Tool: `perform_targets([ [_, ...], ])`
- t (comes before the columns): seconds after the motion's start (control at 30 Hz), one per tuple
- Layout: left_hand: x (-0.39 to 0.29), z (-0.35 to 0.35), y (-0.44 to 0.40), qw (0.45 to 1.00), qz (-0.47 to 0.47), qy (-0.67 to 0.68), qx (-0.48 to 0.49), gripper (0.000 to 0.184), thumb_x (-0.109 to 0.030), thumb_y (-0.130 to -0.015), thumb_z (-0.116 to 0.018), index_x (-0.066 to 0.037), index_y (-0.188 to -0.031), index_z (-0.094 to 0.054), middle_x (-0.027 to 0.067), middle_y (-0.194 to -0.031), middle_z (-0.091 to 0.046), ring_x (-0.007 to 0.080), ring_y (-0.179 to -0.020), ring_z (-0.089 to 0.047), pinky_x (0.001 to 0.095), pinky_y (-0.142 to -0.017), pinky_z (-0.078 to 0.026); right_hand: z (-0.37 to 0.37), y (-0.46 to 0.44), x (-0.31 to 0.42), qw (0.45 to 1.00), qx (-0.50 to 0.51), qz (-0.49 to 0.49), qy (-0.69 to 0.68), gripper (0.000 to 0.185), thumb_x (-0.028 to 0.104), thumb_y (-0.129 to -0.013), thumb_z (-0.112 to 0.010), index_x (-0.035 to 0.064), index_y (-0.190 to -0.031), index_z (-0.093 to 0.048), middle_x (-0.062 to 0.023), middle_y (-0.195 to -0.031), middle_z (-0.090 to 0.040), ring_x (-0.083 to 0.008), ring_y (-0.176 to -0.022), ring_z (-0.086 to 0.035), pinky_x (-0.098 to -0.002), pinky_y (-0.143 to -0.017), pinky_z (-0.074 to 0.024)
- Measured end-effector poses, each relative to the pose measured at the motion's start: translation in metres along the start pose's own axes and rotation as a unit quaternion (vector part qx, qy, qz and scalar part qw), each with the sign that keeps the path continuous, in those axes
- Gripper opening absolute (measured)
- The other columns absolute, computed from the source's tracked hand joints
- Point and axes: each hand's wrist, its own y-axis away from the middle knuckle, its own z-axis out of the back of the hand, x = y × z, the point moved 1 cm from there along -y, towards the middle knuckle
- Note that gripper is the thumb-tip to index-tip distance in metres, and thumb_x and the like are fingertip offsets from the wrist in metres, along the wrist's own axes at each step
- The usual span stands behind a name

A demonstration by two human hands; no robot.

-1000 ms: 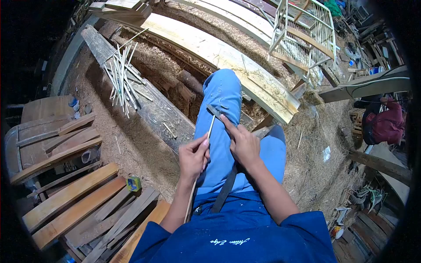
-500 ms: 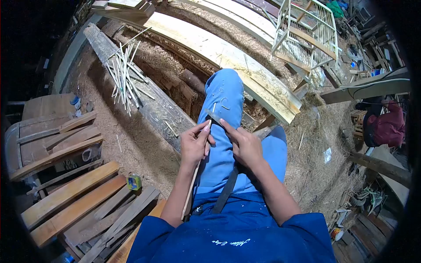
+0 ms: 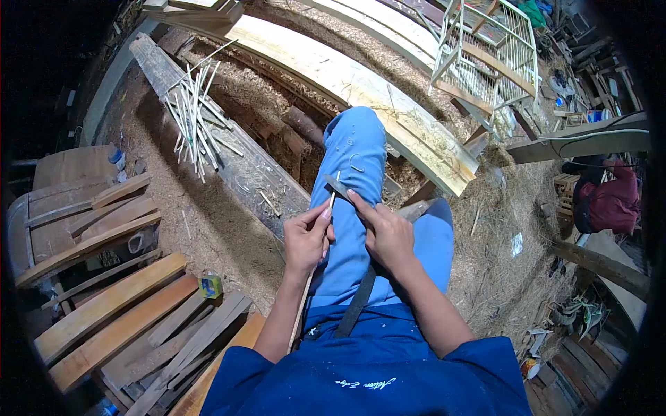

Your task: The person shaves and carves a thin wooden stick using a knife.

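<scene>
1. Left hand is pinched on a thin stick, thumb against fingers. The stick's far tip pokes out over the thigh, and its near end runs back along the left forearm toward the waist.
2. Right hand is curled around a knife, index finger laid out along the blade. Blade crosses the stick just past the left fingertips. The hands are close but look apart, with a sliver of blue trousers between them.
3. A dark strip lies on the lap, running from under the right hand to the waist. Can't tell if it's the knife's handle.
4. One curled shaving sits on the raised knee, a bit beyond the blade.
5. Far left of the knee there's a weathered plank with a messy pile of pale sticks on it.
6. Beyond that, a long pale board, and at far right a slatted cage, tilted over.
7. Near left is a bunch of wooden boards, plus a yellow-green object by them, too small to make out.
8. Over on the right, another person in maroon, past the straw-littered ground.
</scene>
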Motion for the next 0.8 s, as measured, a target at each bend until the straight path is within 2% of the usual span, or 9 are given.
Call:
perform_targets([
  [0.23,0.002,0.002,0.013,1.0,-0.004,0.018,-0.006,0.028,-0.011,-0.099,-0.059,0.003,-0.123,-0.065,0.0044,-0.063,-0.06,0.0039,-0.037,-0.04,0.0199,-0.033,-0.03,-0.002,0.002,0.003,1.0,-0.01,0.005,0.007,0.079,0.005,-0.078,-0.06,0.0406,-0.146,-0.044,-0.0112,-0.076,-0.055,-0.0353,-0.061,-0.063,-0.0507,-0.053,-0.0502],
  [0.33,0.001,0.006,0.035,0.999,0.046,-0.022,-0.003,0.028,-0.011,-0.099,-0.059,0.004,-0.122,-0.065,0.0044,-0.063,-0.061,0.0039,-0.038,-0.042,0.0204,-0.033,-0.032,0.0,0.0,-0.001,1.0,-0.014,-0.019,0.015,0.081,0.004,-0.077,-0.06,0.0407,-0.147,-0.044,-0.0114,-0.077,-0.055,-0.0348,-0.062,-0.063,-0.0504,-0.054,-0.0504],
  [0.43,0.006,0.007,0.038,0.999,0.032,0.03,-0.017,0.031,-0.011,-0.098,-0.061,0.004,-0.125,-0.063,0.0056,-0.064,-0.061,0.0041,-0.04,-0.042,0.0191,-0.036,-0.032,0.001,-0.002,0.0,1.0,-0.007,-0.014,-0.017,0.074,0.006,-0.083,-0.059,0.0406,-0.146,-0.044,-0.0117,-0.075,-0.054,-0.0351,-0.064,-0.063,-0.0501,-0.056,-0.0503],
  [0.5,0.002,0.007,0.03,0.999,0.034,0.03,-0.008,0.034,-0.01,-0.097,-0.061,0.004,-0.128,-0.061,0.0063,-0.068,-0.062,0.0041,-0.042,-0.043,0.0187,-0.037,-0.032,0.004,-0.002,-0.001,0.994,0.049,-0.051,-0.079,0.057,0.011,-0.092,-0.06,0.0296,-0.144,-0.05,-0.0158,-0.091,-0.065,-0.0358,-0.082,-0.067,-0.0437,-0.072,-0.0538],
  [0.6,-0.012,0.003,0.012,0.999,0.002,0.034,0.032,0.037,-0.008,-0.097,-0.06,0.003,-0.132,-0.058,0.0061,-0.076,-0.065,0.0043,-0.045,-0.045,0.0184,-0.038,-0.034,-0.009,0.001,-0.02,0.97,-0.003,-0.01,-0.244,0.055,0.018,-0.092,-0.064,0.0275,-0.144,-0.051,-0.0162,-0.089,-0.065,-0.0368,-0.082,-0.066,-0.0439,-0.077,-0.0529],
  [0.63,-0.015,0.0,0.006,0.999,-0.001,0.036,0.033,0.037,-0.008,-0.097,-0.06,0.003,-0.132,-0.058,0.0061,-0.076,-0.065,0.0043,-0.045,-0.045,0.0184,-0.038,-0.034,-0.009,0.002,-0.022,0.97,-0.003,-0.008,-0.241,0.055,0.018,-0.092,-0.064,0.0275,-0.144,-0.051,-0.0162,-0.089,-0.065,-0.0368,-0.082,-0.066,-0.0439,-0.077,-0.0529],
  [0.7,-0.023,-0.008,-0.004,0.999,-0.016,0.029,0.039,0.041,-0.008,-0.097,-0.06,0.003,-0.136,-0.054,0.0077,-0.078,-0.066,0.0048,-0.045,-0.046,0.0186,-0.039,-0.034,-0.003,0.004,-0.022,0.953,-0.036,0.017,-0.299,0.056,0.014,-0.089,-0.068,0.0183,-0.143,-0.052,-0.0205,-0.109,-0.068,-0.0364,-0.099,-0.066,-0.0402,-0.091,-0.0498],
  [0.73,-0.019,-0.009,-0.011,0.997,-0.026,0.039,0.054,0.04,-0.009,-0.098,-0.059,0.004,-0.136,-0.051,0.0102,-0.078,-0.067,0.0067,-0.045,-0.05,0.0195,-0.038,-0.037,0.005,0.005,-0.02,0.945,-0.007,-0.018,-0.328,0.057,0.01,-0.087,-0.069,0.0127,-0.142,-0.053,-0.0235,-0.12,-0.065,-0.0359,-0.11,-0.064,-0.0398,-0.098,-0.0463],
  [0.8,-0.021,-0.011,-0.019,0.997,-0.019,0.03,0.063,0.036,-0.01,-0.099,-0.058,0.004,-0.132,-0.052,0.0109,-0.077,-0.068,0.0078,-0.046,-0.053,0.0206,-0.038,-0.039,0.007,0.003,-0.019,0.946,-0.032,-0.001,-0.322,0.056,0.009,-0.09,-0.066,0.0128,-0.144,-0.051,-0.0215,-0.115,-0.067,-0.032,-0.101,-0.066,-0.0387,-0.093,-0.0496],
])
